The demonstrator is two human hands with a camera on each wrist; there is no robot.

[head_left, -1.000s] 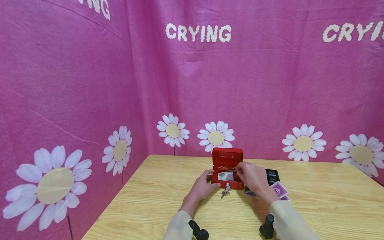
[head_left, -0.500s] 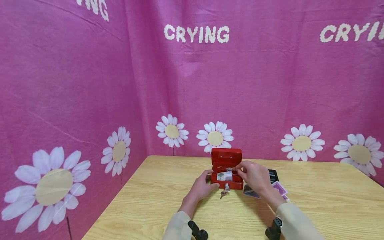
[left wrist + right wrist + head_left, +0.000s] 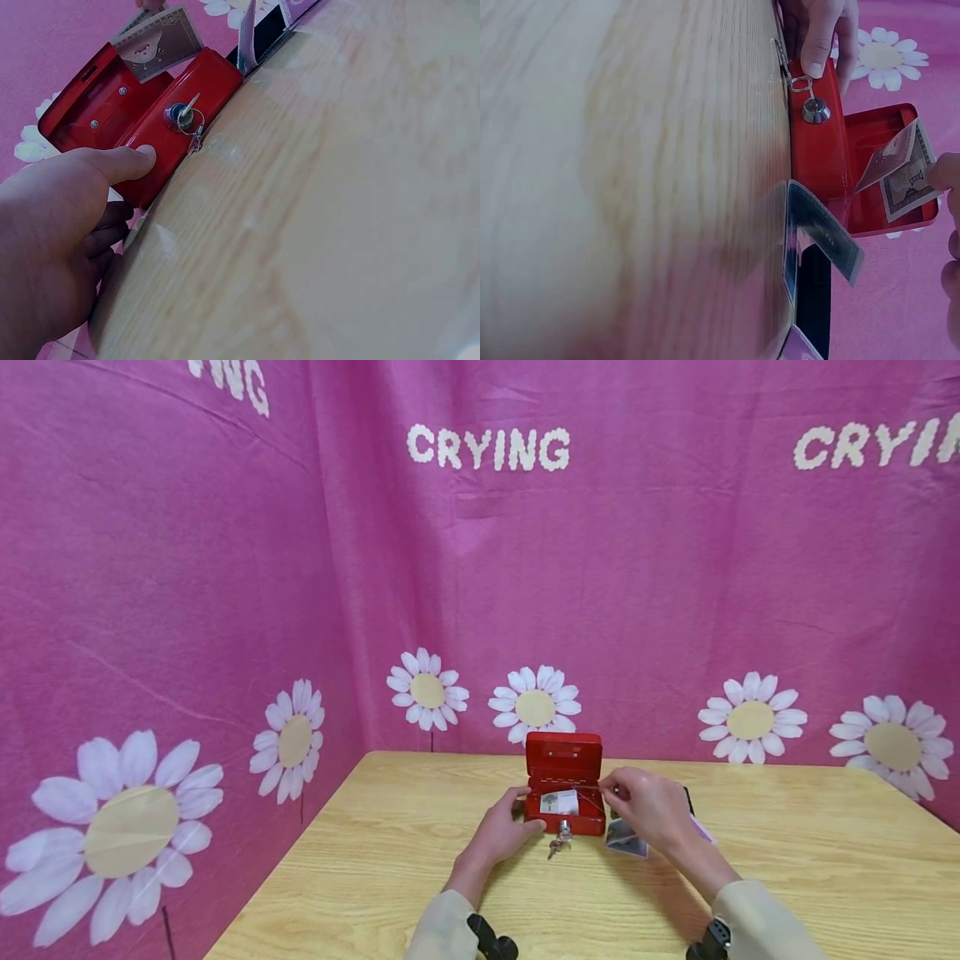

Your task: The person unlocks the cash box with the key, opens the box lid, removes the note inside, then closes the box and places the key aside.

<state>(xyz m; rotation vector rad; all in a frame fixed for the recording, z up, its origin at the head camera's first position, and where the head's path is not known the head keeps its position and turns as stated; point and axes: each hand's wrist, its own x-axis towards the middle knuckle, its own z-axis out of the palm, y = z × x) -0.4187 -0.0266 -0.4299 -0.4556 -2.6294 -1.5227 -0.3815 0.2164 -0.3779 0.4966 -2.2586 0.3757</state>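
A red cash box [image 3: 588, 826] stands on the table with its lid raised. My left hand [image 3: 497, 832] grips its left side, the thumb on the front wall. My right hand [image 3: 651, 807] pinches folded banknotes [image 3: 910, 178] by an edge, above the box's right end. In the left wrist view, these banknotes [image 3: 161, 46] hang before the raised lid. Another pale banknote [image 3: 559, 802] lies inside the box. Keys [image 3: 557, 845] on a ring hang from the front lock, one key in it.
Right of the box, a folded dark banknote [image 3: 626, 839] stands on the table. A black tray [image 3: 814, 296] sits beside it, mostly hidden behind my right hand in the head view. A purple note [image 3: 801, 346] is near the tray. A pink daisy-printed cloth [image 3: 637, 568] hangs behind the table.
My right hand has shifted to the right, away from the inside of the box, with the banknotes. The folded dark banknote beside the box shows more. My left hand keeps its grip.
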